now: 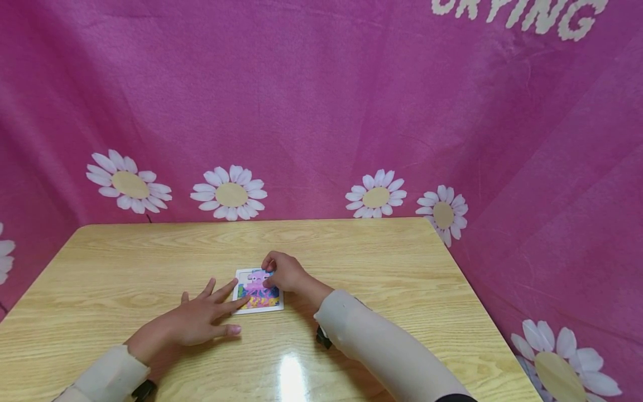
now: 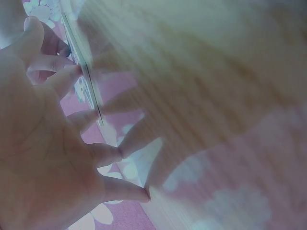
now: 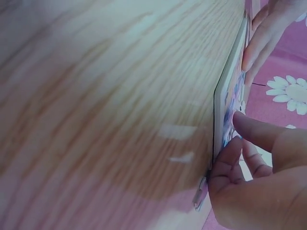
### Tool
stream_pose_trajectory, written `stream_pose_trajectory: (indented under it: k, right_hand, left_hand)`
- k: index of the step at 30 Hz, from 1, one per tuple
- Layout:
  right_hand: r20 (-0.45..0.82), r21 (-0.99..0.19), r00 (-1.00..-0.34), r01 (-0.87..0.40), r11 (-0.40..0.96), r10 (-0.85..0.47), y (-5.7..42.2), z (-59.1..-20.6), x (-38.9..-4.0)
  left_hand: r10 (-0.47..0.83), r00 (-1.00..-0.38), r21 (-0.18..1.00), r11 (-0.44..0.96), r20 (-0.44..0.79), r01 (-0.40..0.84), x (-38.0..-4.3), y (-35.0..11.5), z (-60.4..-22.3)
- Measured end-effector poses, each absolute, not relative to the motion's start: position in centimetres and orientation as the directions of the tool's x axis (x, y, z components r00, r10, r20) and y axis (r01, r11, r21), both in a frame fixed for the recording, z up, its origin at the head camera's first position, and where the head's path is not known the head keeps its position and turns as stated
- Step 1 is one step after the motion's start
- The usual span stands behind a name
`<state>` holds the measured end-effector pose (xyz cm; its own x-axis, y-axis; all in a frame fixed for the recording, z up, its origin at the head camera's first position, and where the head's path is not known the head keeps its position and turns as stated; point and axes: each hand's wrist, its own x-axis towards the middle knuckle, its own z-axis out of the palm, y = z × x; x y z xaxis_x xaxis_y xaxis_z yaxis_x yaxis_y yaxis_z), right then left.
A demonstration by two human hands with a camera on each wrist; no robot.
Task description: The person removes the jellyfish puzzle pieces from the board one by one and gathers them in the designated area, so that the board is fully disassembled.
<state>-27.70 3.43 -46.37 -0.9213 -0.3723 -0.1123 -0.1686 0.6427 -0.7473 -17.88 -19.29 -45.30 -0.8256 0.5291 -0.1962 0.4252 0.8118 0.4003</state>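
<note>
A small jigsaw puzzle [image 1: 257, 301] in a white frame lies flat on the table, showing a pink cartoon animal over blue, yellow and green shapes. Pale bare tray shows at its upper left. My left hand [image 1: 203, 318] is spread out at the puzzle's left side, the index fingertip over the picture and another fingertip at the frame edge. At the upper right corner, my right hand [image 1: 287, 272] has its fingers curled, pinching a puzzle piece mostly hidden by thumb and fingers. In the right wrist view the thumb [image 3: 254, 132] meets the picture surface.
A wood-grain table [image 1: 402, 312] carries the puzzle. Just past the frame, by the right hand's curled fingers, a small thin piece [image 3: 199, 194] shows in the right wrist view. Behind the table hangs a magenta cloth [image 1: 311, 111] printed with white daisies.
</note>
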Motion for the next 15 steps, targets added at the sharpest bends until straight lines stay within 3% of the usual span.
stream_pose_trajectory:
  k: [15]
  right_hand:
    - [-0.132, -0.791, -0.925, -0.118, 0.601, -0.356, 3.31, -46.35, -27.66]
  left_hand:
    - [0.519, -0.826, 0.405, 0.819, -0.221, 0.407, -17.89, -19.16, -45.31]
